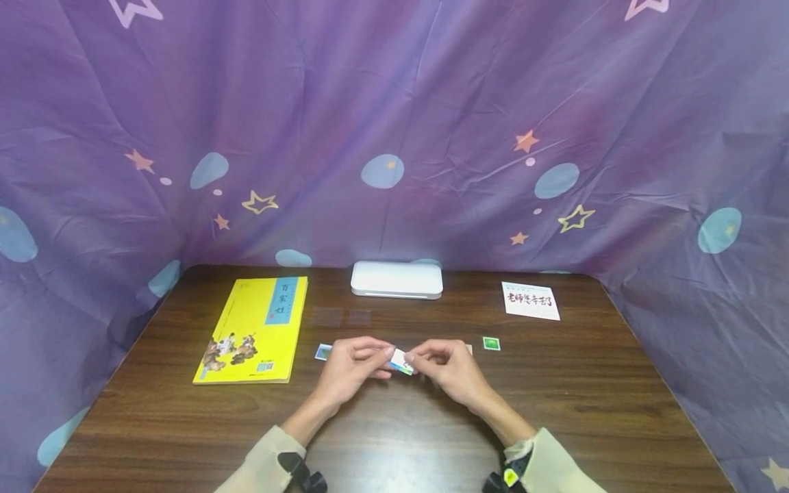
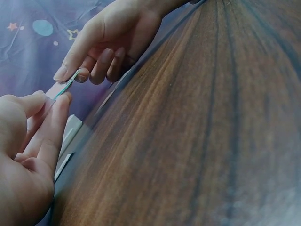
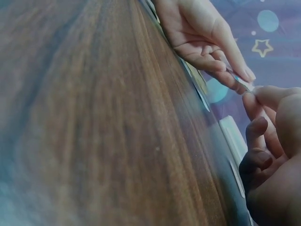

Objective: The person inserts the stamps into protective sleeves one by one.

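Above the table's middle, a small stamp-like card (image 1: 401, 361), white with blue and green, is held up between both hands. My left hand (image 1: 348, 368) pinches its left end between thumb and fingers. At the other end, my right hand (image 1: 455, 371) pinches it by the right edge. In the left wrist view the card (image 2: 63, 90) appears nearly edge-on, with a thin green edge. A blue stamp-like piece (image 1: 322, 352) lies partly hidden behind the left hand. To the right of the right hand lies a green stamp-like piece (image 1: 491, 343).
A yellow book (image 1: 253, 335) lies at the left of the brown wooden table (image 1: 592, 411). Two clear plastic pieces (image 1: 327, 316) lie near it. At the back stands a white flat case (image 1: 396, 279). A white card with red writing (image 1: 531, 301) lies at back right, before a purple curtain (image 1: 468, 137).
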Demonstrator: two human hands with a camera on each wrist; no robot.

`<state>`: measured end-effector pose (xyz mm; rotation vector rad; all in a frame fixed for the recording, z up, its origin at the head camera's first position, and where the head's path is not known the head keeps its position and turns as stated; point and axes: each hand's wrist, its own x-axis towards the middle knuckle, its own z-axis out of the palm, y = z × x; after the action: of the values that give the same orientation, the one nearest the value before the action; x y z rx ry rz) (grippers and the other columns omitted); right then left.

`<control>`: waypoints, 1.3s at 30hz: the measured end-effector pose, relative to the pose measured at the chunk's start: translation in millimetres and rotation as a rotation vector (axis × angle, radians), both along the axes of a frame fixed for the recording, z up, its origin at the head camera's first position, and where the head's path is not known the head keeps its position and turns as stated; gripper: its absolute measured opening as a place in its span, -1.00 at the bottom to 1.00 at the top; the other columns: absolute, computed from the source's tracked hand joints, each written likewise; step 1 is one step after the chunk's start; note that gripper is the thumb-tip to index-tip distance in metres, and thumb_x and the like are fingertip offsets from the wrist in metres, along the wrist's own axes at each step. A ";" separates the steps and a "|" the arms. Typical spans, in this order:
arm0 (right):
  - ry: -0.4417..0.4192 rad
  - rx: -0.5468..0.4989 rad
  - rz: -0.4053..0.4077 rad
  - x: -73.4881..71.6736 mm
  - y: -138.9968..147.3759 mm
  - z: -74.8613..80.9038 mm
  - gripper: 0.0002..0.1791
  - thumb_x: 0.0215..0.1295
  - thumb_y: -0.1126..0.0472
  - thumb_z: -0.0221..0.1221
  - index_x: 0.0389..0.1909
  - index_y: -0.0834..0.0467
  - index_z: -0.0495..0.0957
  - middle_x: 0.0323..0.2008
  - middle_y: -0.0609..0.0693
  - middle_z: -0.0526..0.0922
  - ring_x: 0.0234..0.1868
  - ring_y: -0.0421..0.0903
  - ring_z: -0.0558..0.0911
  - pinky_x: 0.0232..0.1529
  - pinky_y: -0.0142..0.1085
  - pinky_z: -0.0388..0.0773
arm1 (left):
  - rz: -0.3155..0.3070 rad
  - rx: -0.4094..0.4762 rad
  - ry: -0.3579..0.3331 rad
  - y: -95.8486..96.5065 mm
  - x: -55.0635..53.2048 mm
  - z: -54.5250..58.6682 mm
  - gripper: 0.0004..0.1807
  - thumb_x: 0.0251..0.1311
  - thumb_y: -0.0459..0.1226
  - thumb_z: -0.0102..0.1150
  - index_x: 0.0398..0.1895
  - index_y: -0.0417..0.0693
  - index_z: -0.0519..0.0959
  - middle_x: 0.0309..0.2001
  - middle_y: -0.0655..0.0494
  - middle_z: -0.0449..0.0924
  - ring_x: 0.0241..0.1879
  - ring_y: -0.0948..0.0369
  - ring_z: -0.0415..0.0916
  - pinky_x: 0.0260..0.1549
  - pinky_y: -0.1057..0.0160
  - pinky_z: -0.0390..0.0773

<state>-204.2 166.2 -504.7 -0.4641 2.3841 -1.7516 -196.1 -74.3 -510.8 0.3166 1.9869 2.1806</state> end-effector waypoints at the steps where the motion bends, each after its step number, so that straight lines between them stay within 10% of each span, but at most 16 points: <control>1: 0.006 0.000 0.003 0.0 -0.1 0.0 -0.89 0.41 0.07 0.45 -0.18 0.00 0.84 -0.42 0.15 0.82 -0.65 -0.25 0.51 -0.72 -0.47 0.48 | 0.002 0.002 -0.005 0.1 -0.2 -0.2 -0.67 0.45 -0.25 0.41 0.09 -0.36 0.71 0.03 -0.27 0.83 -0.17 0.08 0.87 -0.13 0.06 0.93; 39: 0.041 0.007 -0.011 -0.1 0.2 0.1 -0.89 0.39 0.05 0.48 -0.22 -0.01 0.84 -0.49 0.11 0.80 -0.67 -0.22 0.52 -0.73 -0.41 0.54 | -0.004 0.008 -0.012 0.8 -0.2 0.3 -0.67 0.47 -0.25 0.39 0.10 -0.35 0.70 0.04 -0.28 0.82 -0.14 0.02 0.88 -0.12 0.04 0.93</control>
<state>-204.3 166.4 -504.5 -0.4914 2.4243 -1.7545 -196.2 -73.5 -510.4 0.3081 1.9707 2.1832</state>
